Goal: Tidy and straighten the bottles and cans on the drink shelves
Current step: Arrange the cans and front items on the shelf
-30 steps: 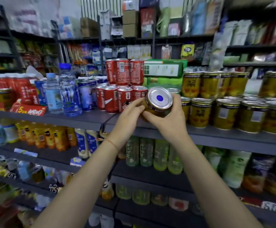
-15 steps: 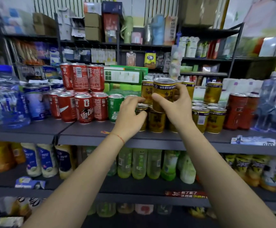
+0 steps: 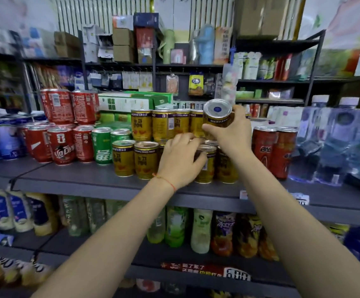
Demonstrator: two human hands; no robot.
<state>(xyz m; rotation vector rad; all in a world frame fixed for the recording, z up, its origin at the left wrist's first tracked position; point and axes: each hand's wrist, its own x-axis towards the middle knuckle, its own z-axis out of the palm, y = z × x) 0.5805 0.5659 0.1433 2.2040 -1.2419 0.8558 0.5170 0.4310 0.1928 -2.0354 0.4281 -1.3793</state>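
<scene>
A: Left of centre, the left hand point(image 3: 180, 161) lies over the lower row of yellow metal drink cans point(image 3: 145, 160), fingers curled on 1 top.

B: Just right, the right hand point(image 3: 231, 133) grips a tilted yellow can with a silver lid point(image 3: 217, 114) by its wall.

A: Probably full: heavy, rigid, smooth. Grip the wall.

B: Open room lies along the grey metal shelf point(image 3: 88, 179) front edge; tall red cans point(image 3: 274, 151) crowd the right.
</scene>
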